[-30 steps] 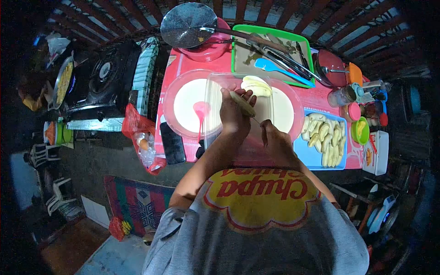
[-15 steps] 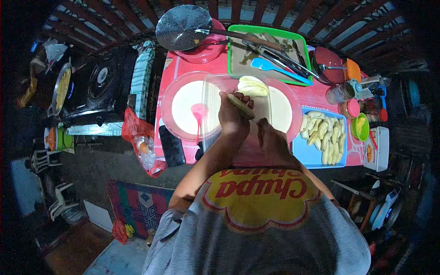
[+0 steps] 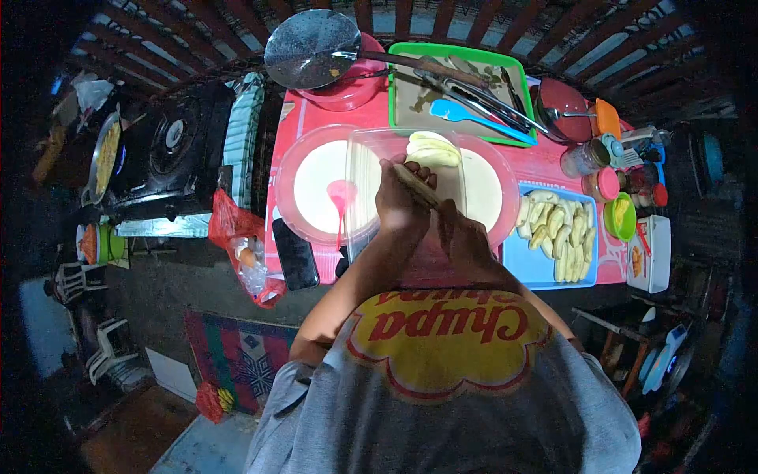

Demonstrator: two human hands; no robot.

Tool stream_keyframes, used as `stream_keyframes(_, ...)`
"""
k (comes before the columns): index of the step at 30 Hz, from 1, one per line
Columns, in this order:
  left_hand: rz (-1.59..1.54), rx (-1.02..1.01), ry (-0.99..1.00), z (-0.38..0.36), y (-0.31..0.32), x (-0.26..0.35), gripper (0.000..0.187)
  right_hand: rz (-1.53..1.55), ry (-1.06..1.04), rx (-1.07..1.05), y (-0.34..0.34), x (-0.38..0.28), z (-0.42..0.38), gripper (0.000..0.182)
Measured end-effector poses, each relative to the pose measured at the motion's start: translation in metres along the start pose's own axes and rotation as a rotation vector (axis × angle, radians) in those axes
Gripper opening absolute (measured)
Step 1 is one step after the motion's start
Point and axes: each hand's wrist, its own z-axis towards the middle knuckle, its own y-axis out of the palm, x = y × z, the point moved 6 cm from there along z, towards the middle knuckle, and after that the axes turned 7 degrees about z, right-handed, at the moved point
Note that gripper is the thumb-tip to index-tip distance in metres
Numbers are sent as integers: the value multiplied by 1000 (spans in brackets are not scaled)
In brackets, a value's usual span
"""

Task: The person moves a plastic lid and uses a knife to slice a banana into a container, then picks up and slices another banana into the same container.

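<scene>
My left hand [image 3: 403, 204] is closed around a peeled banana [image 3: 417, 186], above a clear plastic container [image 3: 371, 170]. Against the banana's near end, my right hand [image 3: 464, 237] has its fingers curled together; whatever it grips is too hidden to name. Several banana slices [image 3: 433, 150] lie fanned at the far end of the container. The container rests across a wide pink basin [image 3: 288, 170] of pale batter [image 3: 320, 189]. A pink ladle [image 3: 341, 193] leans in the batter, left of my left hand.
To the right, a blue tray [image 3: 545, 272] holds many peeled bananas [image 3: 562, 229]. A green-rimmed tray [image 3: 395, 95] with tongs and a blue spatula [image 3: 466, 114] stands behind. At left are a phone [image 3: 295, 253], a stove [image 3: 178, 150] and a pan [image 3: 103, 158]; jars [image 3: 586, 160] stand right.
My right hand has shifted slightly against the near end of the banana. The left hand keeps its hold, and the slices look the same. The whole view has moved slightly.
</scene>
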Motion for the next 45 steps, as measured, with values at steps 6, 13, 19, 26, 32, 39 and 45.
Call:
stream_keyframes(6, -33, -1, -55, 1, -2, -6, 30, -16, -47, -13, 1, 8, 4, 24)
stream_keyframes(13, -65, 101, -101, -4, 1, -7, 30, -41, 78, -65, 1, 6, 5, 19)
stream_keyframes(19, -45, 78, -200, -3, -3, -14, 28, -11, 89, -15, 0, 9, 10, 26)
stream_keyframes(26, 2, 78, -259, -11, -1, -16, 32, -654, -330, 56, 9, 8, 15, 22)
stream_keyframes(32, 67, -11, -216, 7, -20, -30, 30, -598, -318, 73, 10, 12, 18, 28)
stream_keyframes(39, 25, 145, -228, -13, -2, -16, 28, -650, -303, 80, 9, 22, 19, 30)
stream_keyframes(45, -84, -182, -75, 16, -22, -32, 36, 96, -49, -21, -2, 37, 34, 29)
